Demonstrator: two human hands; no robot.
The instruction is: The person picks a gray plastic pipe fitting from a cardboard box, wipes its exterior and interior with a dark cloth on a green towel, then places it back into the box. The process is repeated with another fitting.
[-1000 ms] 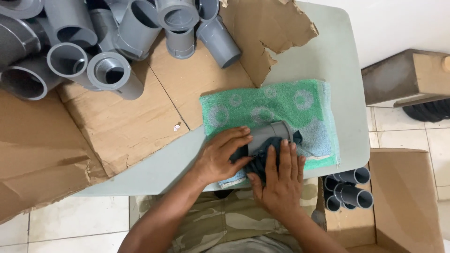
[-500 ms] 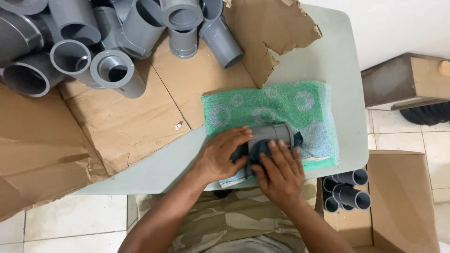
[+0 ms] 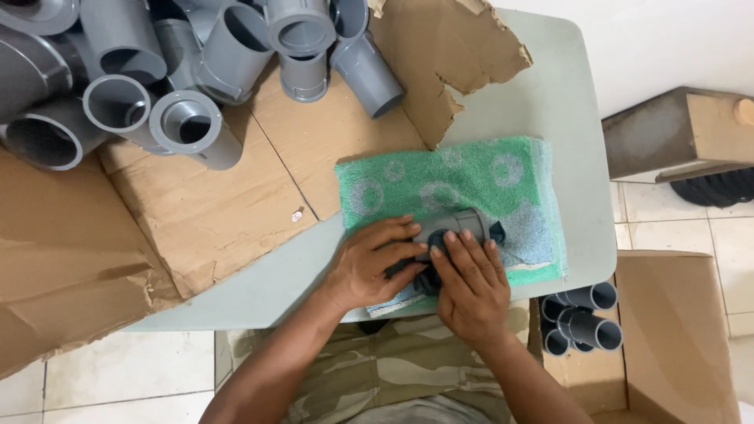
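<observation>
From the head view, my worry is the grey pipe fitting (image 3: 459,226) getting away from the hands. It lies on its side on the green patterned towel (image 3: 440,180), and a round part on soft, folded cloth could roll toward the table's (image 3: 550,102) near edge if the pressure goes uneven. The towel itself overhangs that edge slightly, so a hard rub could drag it, and the fitting with it, off toward the floor. The dark cloth (image 3: 428,275) is bunched, and a loose fold could catch under a fingertip and spoil the grip.

The left hand (image 3: 369,263) has its fingers curled partway round the near end of the fitting, pinning it against the towel. The right hand (image 3: 470,286) lies flatter, fingers spread and only lightly bent, pressing the dark cloth onto the fitting's side; I judge it holds the cloth rather than the pipe.

The fitting looks short, smooth and matte grey, with a collar at its right end; most of it is hidden under the hands, so I cannot tell its full shape. It sits at the towel's lower middle, close to the body.

Further off in this same view, a heap of grey pipe fittings (image 3: 157,71) rests on torn cardboard (image 3: 236,196) at the upper left, and more short pipes (image 3: 585,318) stand in a cardboard box (image 3: 675,330) at the lower right.
</observation>
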